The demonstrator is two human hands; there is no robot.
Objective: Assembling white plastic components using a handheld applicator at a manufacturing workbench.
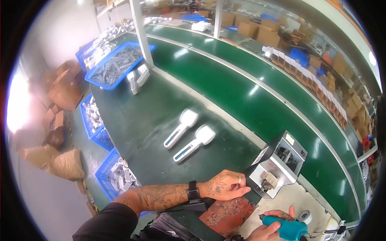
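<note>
While curled beside screw feeder point(278, 164): left hand point(226, 186), grip impossible to tell
Right hand point(264, 232): clamped on teal electric screwdriver point(292, 229)
Counter point(136, 120): two white housings point(196, 143)

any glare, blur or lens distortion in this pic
In the head view, the glossy green conveyor belt shows white glare streaks and bowed edges; in that same view, the far-left bright patch is blown out, and the distant brown cardboard boxes look softer than the silver-and-black box-shaped machine.

Five o'clock: driver point(292, 230) partly hides right hand point(263, 233), cut off by lower edge; left hand point(225, 185), some fingertips hidden. Two o'clock: orange shape point(326, 58) blurred. Seven o'clock: sleeve point(105, 224) cut off.
</note>
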